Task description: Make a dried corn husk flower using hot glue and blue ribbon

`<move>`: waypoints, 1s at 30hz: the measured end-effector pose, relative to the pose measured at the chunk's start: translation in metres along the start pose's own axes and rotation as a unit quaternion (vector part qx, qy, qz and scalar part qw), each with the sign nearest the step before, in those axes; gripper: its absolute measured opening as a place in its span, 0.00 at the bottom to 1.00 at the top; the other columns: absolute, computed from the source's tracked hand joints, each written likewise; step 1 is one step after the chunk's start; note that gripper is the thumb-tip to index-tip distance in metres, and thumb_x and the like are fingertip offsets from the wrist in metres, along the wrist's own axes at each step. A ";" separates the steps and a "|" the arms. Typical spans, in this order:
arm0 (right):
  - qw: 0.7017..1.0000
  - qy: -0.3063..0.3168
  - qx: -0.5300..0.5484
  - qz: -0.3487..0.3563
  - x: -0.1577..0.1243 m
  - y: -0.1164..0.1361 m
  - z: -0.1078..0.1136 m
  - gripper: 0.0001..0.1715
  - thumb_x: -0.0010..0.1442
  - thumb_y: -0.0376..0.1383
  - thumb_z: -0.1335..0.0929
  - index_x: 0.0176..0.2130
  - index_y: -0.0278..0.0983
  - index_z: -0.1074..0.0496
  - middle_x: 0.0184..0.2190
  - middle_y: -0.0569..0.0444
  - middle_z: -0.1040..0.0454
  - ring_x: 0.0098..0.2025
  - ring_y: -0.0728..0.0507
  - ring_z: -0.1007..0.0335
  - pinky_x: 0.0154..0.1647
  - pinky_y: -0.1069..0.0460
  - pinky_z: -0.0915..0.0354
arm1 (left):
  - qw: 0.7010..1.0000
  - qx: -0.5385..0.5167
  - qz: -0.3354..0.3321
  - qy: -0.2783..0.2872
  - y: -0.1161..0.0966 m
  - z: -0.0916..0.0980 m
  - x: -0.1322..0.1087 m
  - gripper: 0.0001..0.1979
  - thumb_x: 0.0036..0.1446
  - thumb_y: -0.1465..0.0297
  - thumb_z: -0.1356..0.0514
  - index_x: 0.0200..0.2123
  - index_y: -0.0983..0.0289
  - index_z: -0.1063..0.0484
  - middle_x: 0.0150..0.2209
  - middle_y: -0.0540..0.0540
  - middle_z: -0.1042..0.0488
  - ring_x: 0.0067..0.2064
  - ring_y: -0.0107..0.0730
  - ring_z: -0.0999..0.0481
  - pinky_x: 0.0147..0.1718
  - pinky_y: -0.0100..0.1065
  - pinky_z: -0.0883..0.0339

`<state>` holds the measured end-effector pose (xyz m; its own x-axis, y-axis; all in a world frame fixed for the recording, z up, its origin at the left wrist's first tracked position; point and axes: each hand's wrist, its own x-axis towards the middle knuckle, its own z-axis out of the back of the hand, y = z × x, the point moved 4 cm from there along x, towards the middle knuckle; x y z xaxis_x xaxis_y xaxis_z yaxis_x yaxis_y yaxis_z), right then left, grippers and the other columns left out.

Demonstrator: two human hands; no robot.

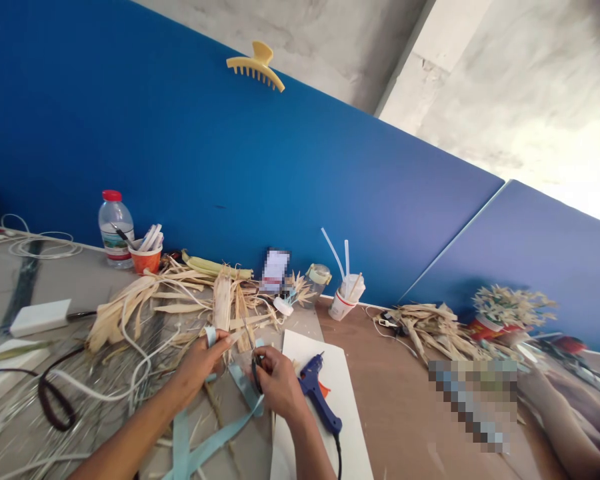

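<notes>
My left hand [205, 363] is closed, thumb and fingers pinched together. A light-blue ribbon [211, 335] shows at its fingers, and a small pale piece sticks out at the fingertips, too small to name. My right hand [279, 383] is wrapped around the dark handles of a pair of scissors [257, 373], whose blades point up and away towards the dried corn husks. More light-blue ribbon [220, 437] lies crossed on the table below both hands. Dried corn husks [223, 300] are heaped just beyond them. A blue glue gun [324, 403] rests on white paper [290, 440] right of my right hand.
A bottle [116, 230], an orange cup [146, 257] with pens, a phone [275, 270], a lidded jar [316, 285] and a paper cup [341, 303] stand along the blue partition [300, 167]. White cables [140, 373] cross the left side. Another person's hand [537, 393] is at right.
</notes>
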<state>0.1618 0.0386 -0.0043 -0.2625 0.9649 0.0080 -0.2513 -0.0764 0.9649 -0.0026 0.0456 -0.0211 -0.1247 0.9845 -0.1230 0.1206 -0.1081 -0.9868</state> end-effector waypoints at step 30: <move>0.956 -0.005 -0.285 0.064 -0.013 0.027 0.008 0.13 0.48 0.33 0.32 0.37 0.39 0.26 0.20 0.59 0.30 0.23 0.48 0.37 0.27 0.55 0.45 | 0.986 0.137 -0.060 -0.073 -0.006 0.014 0.007 0.11 0.41 0.59 0.39 0.24 0.62 0.27 0.14 0.45 0.38 0.19 0.30 0.39 0.20 0.30 0.48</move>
<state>0.1661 0.0263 0.0235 -0.3170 0.9406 0.1220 -0.6850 -0.3160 0.6565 -0.0181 0.0510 -0.0175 -0.2652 0.9642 0.0019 -0.1719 -0.0453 -0.9841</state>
